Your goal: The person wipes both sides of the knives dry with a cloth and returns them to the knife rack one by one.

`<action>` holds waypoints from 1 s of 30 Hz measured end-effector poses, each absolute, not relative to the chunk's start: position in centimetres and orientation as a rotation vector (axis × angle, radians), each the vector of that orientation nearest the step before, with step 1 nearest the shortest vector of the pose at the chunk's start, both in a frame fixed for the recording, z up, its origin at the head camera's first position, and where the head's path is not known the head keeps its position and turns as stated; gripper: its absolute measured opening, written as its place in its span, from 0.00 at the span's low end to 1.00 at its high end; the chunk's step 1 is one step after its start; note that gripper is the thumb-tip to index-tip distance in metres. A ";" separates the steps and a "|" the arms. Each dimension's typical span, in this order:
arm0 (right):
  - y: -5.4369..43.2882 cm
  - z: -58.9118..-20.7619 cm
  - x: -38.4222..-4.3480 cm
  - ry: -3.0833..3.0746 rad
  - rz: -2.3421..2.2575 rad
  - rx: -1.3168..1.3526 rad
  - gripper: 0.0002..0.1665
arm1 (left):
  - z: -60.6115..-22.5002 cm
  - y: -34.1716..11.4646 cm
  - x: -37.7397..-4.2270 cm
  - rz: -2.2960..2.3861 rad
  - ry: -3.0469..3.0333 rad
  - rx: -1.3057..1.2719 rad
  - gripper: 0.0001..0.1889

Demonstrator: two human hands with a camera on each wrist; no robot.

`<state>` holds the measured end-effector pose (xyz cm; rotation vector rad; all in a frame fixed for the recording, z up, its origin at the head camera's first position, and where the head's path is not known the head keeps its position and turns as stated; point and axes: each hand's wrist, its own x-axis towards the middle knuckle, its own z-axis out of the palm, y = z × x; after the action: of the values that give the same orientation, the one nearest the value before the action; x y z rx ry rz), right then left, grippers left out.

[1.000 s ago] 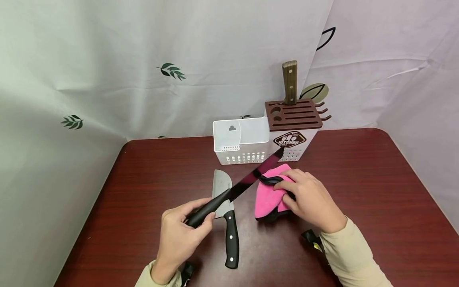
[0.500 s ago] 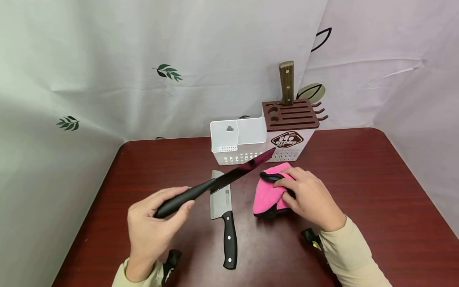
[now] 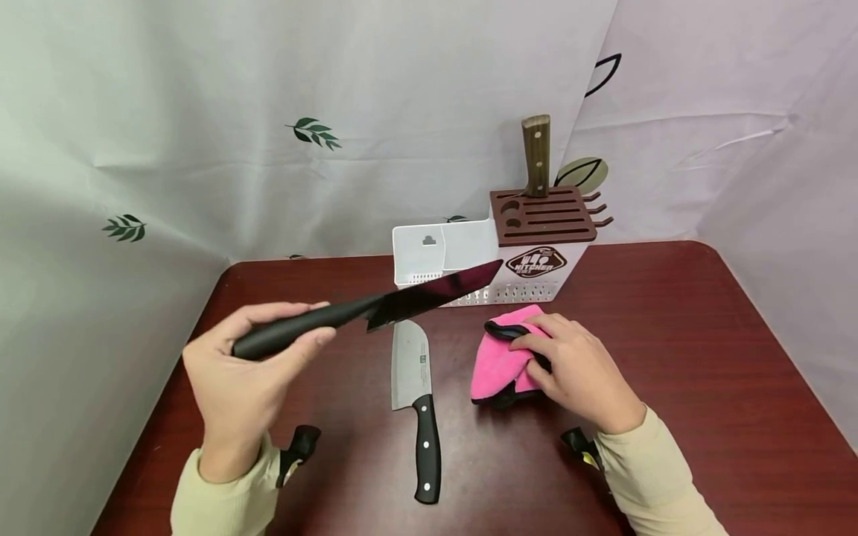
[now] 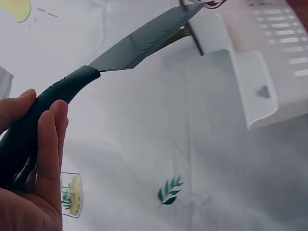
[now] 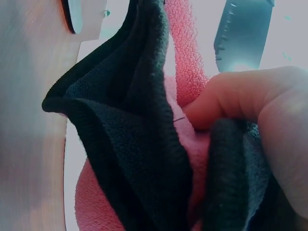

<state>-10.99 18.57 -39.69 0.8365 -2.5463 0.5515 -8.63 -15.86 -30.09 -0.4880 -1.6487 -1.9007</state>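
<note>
Twice gripping: pinching the knife (image 3: 385,309) by its handle (image 3: 288,335) in the left hand (image 3: 241,380), extending its blade (image 3: 439,292) beyond the fingertips (image 3: 315,342) toward the rack (image 3: 536,262), and holding the cloth (image 3: 499,361), just in front of the rack, by its right part in the curled right hand (image 3: 579,365).

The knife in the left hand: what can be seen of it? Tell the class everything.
The knife has a plain black handle, which looks like plastic, and a smooth, shiny dark blade, tinted magenta toward the tip in the head view. The left hand grips the handle, holding it in the air. There the blade points right and slightly up, its tip overlapping the knife block.
</note>
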 end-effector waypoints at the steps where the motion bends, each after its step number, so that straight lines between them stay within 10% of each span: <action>1: 18.5 -39.7 -11.0 -2.545 0.553 0.840 0.16 | -29.6 -15.8 -8.8 -1.920 -1.629 -0.488 0.17; 30: 18.2 -40.1 -11.2 -2.533 0.558 0.877 0.15 | -18.6 -10.3 -19.0 -1.414 -1.742 -1.030 0.13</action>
<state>-11.24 18.20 -40.10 0.8772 -2.5329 0.5576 -18.98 -10.31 -18.60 -1.0298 -1.7424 -1.4144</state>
